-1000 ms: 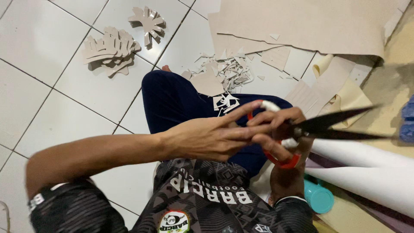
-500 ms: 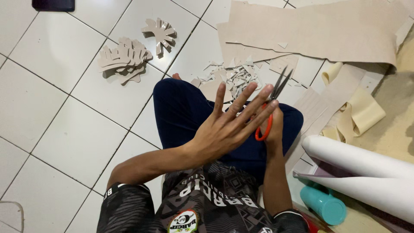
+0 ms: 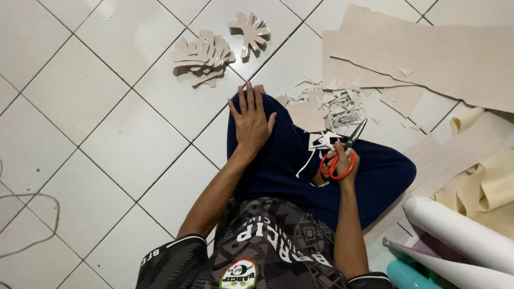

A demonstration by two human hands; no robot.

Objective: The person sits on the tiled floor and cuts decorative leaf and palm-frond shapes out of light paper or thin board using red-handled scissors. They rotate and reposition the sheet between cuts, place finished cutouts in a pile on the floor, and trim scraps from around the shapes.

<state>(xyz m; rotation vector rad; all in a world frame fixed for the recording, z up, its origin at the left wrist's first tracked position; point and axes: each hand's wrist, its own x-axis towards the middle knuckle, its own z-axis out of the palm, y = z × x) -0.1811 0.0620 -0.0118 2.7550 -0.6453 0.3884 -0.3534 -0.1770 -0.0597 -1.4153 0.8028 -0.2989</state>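
I sit cross-legged on a white tiled floor in dark blue trousers. My left hand (image 3: 250, 121) lies flat and spread on my left knee, holding nothing. My right hand (image 3: 339, 160) grips orange-handled scissors (image 3: 342, 154), blades pointing up and away over my right leg. Small beige paper offcuts (image 3: 326, 104) lie on the floor just beyond my knees. A stack of cut-out beige leaf-like shapes (image 3: 202, 55) sits farther away, with one single cutout (image 3: 249, 31) beside it.
Large beige sheets (image 3: 428, 51) cover the floor at the upper right. Curled cream paper (image 3: 490, 176) and white rolled sheets (image 3: 460, 235) lie at the right, with a teal cylinder (image 3: 407, 275) below them. A thin cord (image 3: 32, 219) loops at the left edge.
My left hand has moved away from the scissors and come down flat on my knee. My right hand has lowered the scissors toward my lap. The view has tilted down.
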